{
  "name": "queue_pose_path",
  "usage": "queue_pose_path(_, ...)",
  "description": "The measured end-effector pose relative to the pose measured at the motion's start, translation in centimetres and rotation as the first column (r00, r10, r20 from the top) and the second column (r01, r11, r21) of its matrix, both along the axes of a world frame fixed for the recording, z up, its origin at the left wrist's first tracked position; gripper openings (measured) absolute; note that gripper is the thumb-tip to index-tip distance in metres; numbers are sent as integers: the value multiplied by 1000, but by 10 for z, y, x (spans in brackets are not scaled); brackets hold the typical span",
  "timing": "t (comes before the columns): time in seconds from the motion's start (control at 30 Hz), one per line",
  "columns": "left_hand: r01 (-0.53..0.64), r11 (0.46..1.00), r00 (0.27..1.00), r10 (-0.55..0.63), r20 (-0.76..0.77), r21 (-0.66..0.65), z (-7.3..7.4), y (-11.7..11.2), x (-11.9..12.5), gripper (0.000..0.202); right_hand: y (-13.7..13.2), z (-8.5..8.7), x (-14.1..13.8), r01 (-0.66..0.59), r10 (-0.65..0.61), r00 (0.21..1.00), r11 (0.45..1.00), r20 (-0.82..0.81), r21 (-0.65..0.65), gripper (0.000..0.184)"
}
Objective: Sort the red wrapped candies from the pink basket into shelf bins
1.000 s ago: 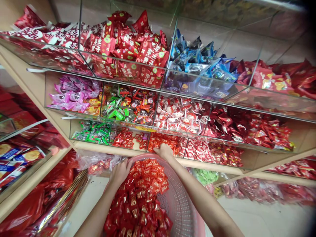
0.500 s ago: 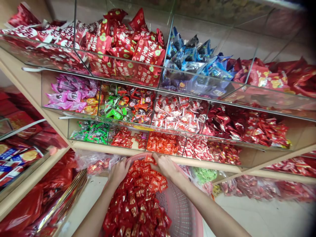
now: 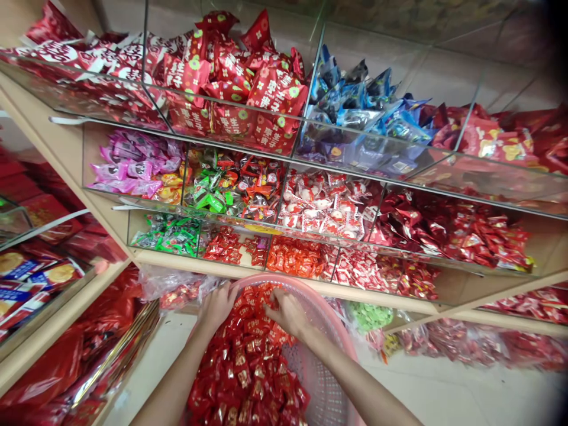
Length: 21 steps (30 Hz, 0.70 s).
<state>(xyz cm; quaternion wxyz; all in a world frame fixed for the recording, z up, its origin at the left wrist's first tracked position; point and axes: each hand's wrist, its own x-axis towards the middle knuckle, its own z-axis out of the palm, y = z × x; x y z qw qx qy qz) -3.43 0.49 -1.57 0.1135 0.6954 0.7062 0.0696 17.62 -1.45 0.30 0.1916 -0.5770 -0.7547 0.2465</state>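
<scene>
A pink plastic basket (image 3: pixel 345 331) with slotted walls stands below the shelves. It holds many wrapped candies: dark red ones (image 3: pixel 248 378) in front and orange-red ones (image 3: pixel 255 307) towards the far side. My left hand (image 3: pixel 218 306) is closed over the basket's far left rim. Inside the basket, my right hand (image 3: pixel 286 315) reaches down onto the orange-red candies, thumb and fingers apart. Its fingertips touch the candies and are partly hidden among them.
Clear-fronted shelf bins rise ahead, with orange-red candies (image 3: pixel 295 257), green-wrapped candies (image 3: pixel 168 235) and large red bags (image 3: pixel 270 89). Bagged green candies (image 3: pixel 369 315) lie below the bottom shelf. Red packages (image 3: pixel 48 367) fill the left side.
My right hand has moved from near the far rim down into the basket. The far right rim now shows. My left hand stays on the rim, and the view has shifted slightly.
</scene>
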Motion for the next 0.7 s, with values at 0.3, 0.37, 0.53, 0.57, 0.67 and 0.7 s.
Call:
queue_pose_path(0.3, 6, 1000, 1000, -6, 3, 1, 0, 0, -1, 53, 5, -6, 3, 81, -242, 710, 961, -662, -265, 35)
queue_pose_path(0.37, 7, 1000, 1000, -7, 5, -2, 0, 0, -1, 52, 2, -3, 10, 55, -304, 618, 937, -725, -346, 33)
queue_pose_path(0.53, 3, 1000, 1000, -3, 6, -10, -1, 1, -1, 53, -6, 2, 34, 99, -416, 519, 897, -747, -431, 32)
queue_pose_path(0.57, 3, 1000, 1000, -3, 9, -12, -1, 1, -1, 53, -8, 2, 39, 118, -425, 523, 895, -739, -431, 31)
queue_pose_path(0.67, 2, 1000, 1000, -2, 12, -12, -2, 1, -1, 54, -17, -2, 49, 176, -472, 540, 873, -697, -455, 32)
queue_pose_path(0.7, 1, 1000, 1000, -1, 10, -9, -2, 1, -1, 54, -20, -5, 52, 183, -497, 540, 857, -679, -482, 32)
